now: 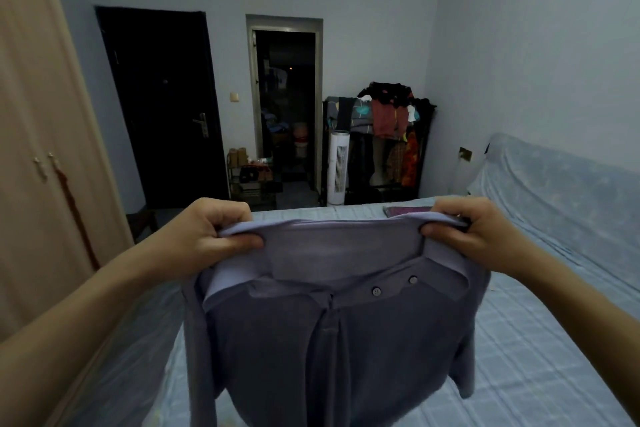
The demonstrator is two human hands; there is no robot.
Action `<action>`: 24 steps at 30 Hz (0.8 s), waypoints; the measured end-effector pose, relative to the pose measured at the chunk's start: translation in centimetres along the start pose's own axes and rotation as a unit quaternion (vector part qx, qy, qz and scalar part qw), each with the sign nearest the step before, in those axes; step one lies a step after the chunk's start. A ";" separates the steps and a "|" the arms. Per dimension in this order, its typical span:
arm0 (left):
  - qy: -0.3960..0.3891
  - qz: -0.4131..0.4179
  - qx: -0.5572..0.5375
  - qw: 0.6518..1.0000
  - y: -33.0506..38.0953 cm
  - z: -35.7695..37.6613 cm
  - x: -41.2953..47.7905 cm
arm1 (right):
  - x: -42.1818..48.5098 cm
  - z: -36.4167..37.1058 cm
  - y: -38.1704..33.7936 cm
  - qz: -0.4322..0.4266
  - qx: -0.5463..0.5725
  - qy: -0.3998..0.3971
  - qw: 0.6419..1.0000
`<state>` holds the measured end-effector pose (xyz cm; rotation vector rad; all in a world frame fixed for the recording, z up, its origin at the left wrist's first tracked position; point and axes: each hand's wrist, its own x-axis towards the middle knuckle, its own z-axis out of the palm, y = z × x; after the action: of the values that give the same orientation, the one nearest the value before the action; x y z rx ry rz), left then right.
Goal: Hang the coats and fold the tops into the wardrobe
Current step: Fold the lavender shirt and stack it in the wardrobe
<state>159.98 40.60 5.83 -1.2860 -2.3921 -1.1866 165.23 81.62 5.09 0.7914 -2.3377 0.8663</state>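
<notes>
I hold a grey-purple buttoned top (pixel 332 333) up in front of me over the bed (pixel 519 340). My left hand (pixel 211 236) grips its collar edge at the left, fingers curled over the fabric. At the right end of the collar my right hand (pixel 474 236) grips in the same way. The top hangs down from both hands, with two buttons showing near the neckline. The beige wardrobe (pixel 45 149) stands at the far left, its doors closed.
A light blue checked sheet covers the bed, and a covered sofa (pixel 561 191) lies to the right. A small purple item (pixel 408 210) rests at the bed's far edge. Beyond stand a white tower fan (pixel 337 166), a loaded clothes rack (pixel 384 142), a dark door (pixel 162 107) and an open doorway (pixel 285 107).
</notes>
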 end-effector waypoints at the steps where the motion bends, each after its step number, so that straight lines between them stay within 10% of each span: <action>1: -0.006 -0.004 -0.014 1.000 0.3 -0.2 0.1 | 0.0 -0.2 -0.3 0.005 0.015 -0.002 1.000; 17: -0.064 -0.010 -0.043 0.997 2.8 -2.4 1.3 | 0.3 -2.9 -2.6 0.030 0.085 -0.031 0.995; 24: -0.029 -0.144 -0.098 0.984 0.0 -1.2 3.7 | 2.6 -1.5 -0.6 0.151 0.119 -0.020 0.981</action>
<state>157.51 42.03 8.40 -1.0602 -2.6264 -1.5151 164.23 81.41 7.96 0.5530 -2.4583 1.2886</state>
